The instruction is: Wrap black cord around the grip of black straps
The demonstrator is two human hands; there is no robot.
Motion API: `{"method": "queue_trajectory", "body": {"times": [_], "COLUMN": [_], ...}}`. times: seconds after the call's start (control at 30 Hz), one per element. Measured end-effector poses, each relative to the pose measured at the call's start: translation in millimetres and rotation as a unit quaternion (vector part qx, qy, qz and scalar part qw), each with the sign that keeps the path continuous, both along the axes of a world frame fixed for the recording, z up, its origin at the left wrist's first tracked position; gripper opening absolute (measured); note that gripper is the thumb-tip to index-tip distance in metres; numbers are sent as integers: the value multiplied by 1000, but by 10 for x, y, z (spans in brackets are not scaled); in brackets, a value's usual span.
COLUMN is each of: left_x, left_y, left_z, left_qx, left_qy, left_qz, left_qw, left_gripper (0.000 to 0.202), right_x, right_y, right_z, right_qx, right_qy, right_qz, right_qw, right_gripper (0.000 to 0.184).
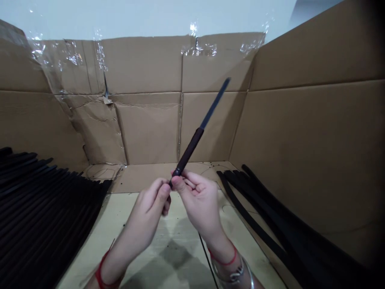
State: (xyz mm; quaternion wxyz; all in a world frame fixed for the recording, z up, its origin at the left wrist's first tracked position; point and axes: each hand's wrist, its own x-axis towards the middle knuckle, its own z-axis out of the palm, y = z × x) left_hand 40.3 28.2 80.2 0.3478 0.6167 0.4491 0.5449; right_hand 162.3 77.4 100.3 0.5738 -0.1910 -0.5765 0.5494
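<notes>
**Pinching a slim dark rod between two banks of black strips**

In the head view, we are holding a slim dark rod with a reddish-brown sleeve and a blue-black tip, angling it up and rightward above a pale wooden board. Our left hand and right hand are nearly touching, their thumbs and fingers clamping the rod's lower end. A fanned bank of flat black strips is lying to our left, and a looser heap of long black strips is lying to our right. One thin black wire is resting beneath our wrists. Brown corrugated cardboard walls, patched with clear tape, are rising behind everything. Only this one rod is in our hands.
</notes>
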Motion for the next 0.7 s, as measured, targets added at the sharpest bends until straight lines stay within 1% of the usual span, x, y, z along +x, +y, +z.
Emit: {"method": "queue_trajectory", "body": {"times": [0.03, 0.07, 0.1, 0.13, 0.17, 0.2, 0.23, 0.27, 0.3, 0.33, 0.37, 0.4, 0.43, 0.47, 0.5, 0.53, 0.57, 0.6, 0.63, 0.67, 0.7], "left_x": [3, 6, 9, 12, 14, 17, 19, 22, 24, 24, 23, 21, 21, 26, 36, 51, 70, 87, 99, 103, 98], "left_y": [13, 26, 39, 52, 64, 74, 80, 81, 74, 59, 38, 14, -12, -35, -54, -68, -79, -88, -97, -105, -114], "left_z": [-6, -13, -19, -25, -31, -36, -41, -45, -46, -45, -40, -33, -25, -19, -16, -17, -23, -32, -43, -53, -60], "left_qx": [26, 17, -24, -82, -137, -166, -156, -114, -58, -15, -6, -34, -93, -151, -190, -186, -141, -79, -26, -5, -9], "left_qy": [5, -9, -39, -76, -108, -127, -129, -115, -94, -73, -65, -72, -93, -119, -142, -151, -146, -125, -102, -87, -81], "left_qz": [53, 74, 56, 6, -53, -95, -97, -58, 9, 69, 93, 73, 5, -72, -134, -147, -103, -36, 30, 52, 39], "left_qw": [998, 997, 997, 994, 983, 973, 974, 985, 994, 995, 994, 994, 991, 979, 962, 960, 974, 988, 994, 995, 996], "left_gripper": [48, 49, 51, 54, 57, 60, 60, 58, 56, 52, 51, 51, 52, 54, 56, 56, 55, 52, 48, 45, 45], "right_x": [-2, 0, 6, 13, 18, 18, 12, 1, -11, -21, -26, -24, -18, -10, -3, 2, 3, 3, 5, 9, 18], "right_y": [-1, 1, 4, 5, 2, -8, -23, -42, -61, -78, -90, -97, -100, -100, -101, -103, -107, -114, -123, -134, -146], "right_z": [3, 6, 9, 12, 15, 17, 17, 16, 14, 12, 10, 10, 11, 15, 20, 27, 36, 46, 56, 67, 76], "right_qx": [3, 2, 1, 2, 3, 4, 7, 7, 4, -3, -13, -24, -33, -38, -37, -34, -31, -30, -33, -36, -35], "right_qy": [7, 4, -7, -22, -37, -43, -39, -27, -14, -3, 1, -5, -15, -24, -26, -20, -7, 9, 20, 20, 7], "right_qz": [-13, 1, 31, 60, 73, 64, 40, 12, -5, 0, 32, 83, 132, 162, 167, 145, 103, 56, 24, 23, 49], "right_qw": [1000, 1000, 999, 998, 997, 997, 998, 1000, 1000, 1000, 999, 996, 991, 986, 985, 989, 994, 998, 999, 999, 998], "right_gripper": [33, 32, 32, 32, 33, 33, 33, 32, 32, 31, 31, 33, 35, 37, 37, 36, 35, 33, 32, 31, 30]}}
